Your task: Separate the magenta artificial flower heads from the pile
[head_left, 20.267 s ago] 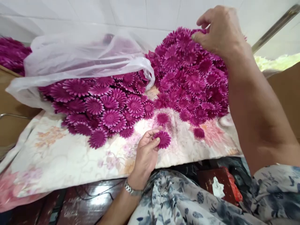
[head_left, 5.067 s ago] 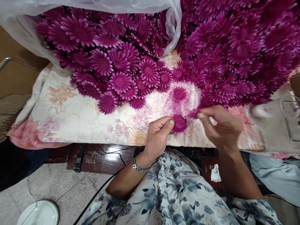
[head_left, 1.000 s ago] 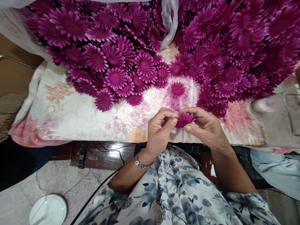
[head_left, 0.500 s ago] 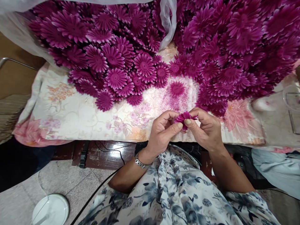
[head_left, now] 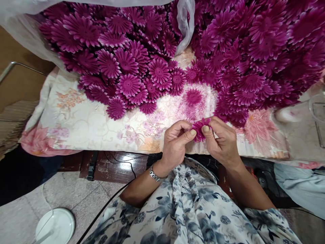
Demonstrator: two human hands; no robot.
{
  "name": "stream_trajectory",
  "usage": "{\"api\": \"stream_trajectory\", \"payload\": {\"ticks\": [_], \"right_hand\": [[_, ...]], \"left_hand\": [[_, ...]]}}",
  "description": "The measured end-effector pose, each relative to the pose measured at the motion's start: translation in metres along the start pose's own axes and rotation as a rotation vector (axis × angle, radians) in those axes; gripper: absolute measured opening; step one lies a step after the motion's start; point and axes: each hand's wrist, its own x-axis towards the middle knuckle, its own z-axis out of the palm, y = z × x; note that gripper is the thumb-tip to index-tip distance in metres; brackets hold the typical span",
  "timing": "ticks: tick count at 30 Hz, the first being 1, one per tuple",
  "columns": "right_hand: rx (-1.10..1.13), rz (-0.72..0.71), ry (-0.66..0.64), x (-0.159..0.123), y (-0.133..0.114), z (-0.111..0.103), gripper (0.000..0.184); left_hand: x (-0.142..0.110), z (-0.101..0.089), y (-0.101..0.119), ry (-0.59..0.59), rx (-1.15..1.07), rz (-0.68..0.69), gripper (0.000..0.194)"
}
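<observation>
Between my two hands, near the front edge of the table, is a magenta artificial flower [head_left: 200, 131] with long narrow petals. My left hand [head_left: 177, 140] pinches its left side between thumb and fingers. On the other side, my right hand [head_left: 221, 140] grips the petals with the thumb on top. The fingers partly hide the flower. Just beyond them, a single flower head [head_left: 193, 97] lies on a cloth patch [head_left: 209, 98] stained with magenta specks.
Big heaps of magenta flower heads fill the back left [head_left: 127, 61] and back right [head_left: 254, 61]. Translucent plastic [head_left: 186, 25] hangs between them. A floral cloth [head_left: 99, 130] covers the table. A white round base [head_left: 56, 225] stands on the floor, lower left.
The flower has turned and tilted slightly between my fingers, and my right thumb has shifted on its petals. The whole view has moved a little; both hands still hold the flower.
</observation>
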Motion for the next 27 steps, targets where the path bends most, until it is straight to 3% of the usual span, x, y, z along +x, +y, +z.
{"api": "stream_trajectory", "payload": {"ticks": [5, 13, 16, 19, 23, 25, 27], "right_hand": [[0.003, -0.003, 0.053, -0.002, 0.004, -0.001, 0.009], [-0.078, 0.000, 0.183, -0.001, 0.012, -0.012, 0.013], [-0.135, 0.059, 0.350, 0.007, 0.029, -0.034, 0.015], [-0.282, 0.152, 0.541, 0.021, 0.056, -0.071, 0.017], [-0.609, 0.226, 0.533, 0.034, 0.078, -0.106, 0.034], [-0.720, 0.169, 0.544, 0.032, 0.073, -0.103, 0.040], [-0.637, 0.079, 0.513, 0.026, 0.057, -0.086, 0.033]], "left_hand": [[0.000, 0.001, 0.000, 0.018, -0.077, 0.039, 0.014], [0.003, -0.001, 0.003, 0.095, -0.076, 0.074, 0.014], [0.005, -0.002, 0.006, 0.155, -0.078, 0.023, 0.017], [0.006, -0.002, 0.007, 0.188, -0.052, -0.025, 0.020], [0.008, 0.001, 0.007, 0.175, -0.046, -0.083, 0.023], [0.009, 0.005, 0.007, 0.180, -0.043, -0.101, 0.024], [0.010, 0.008, 0.007, 0.188, -0.053, -0.107, 0.024]]}}
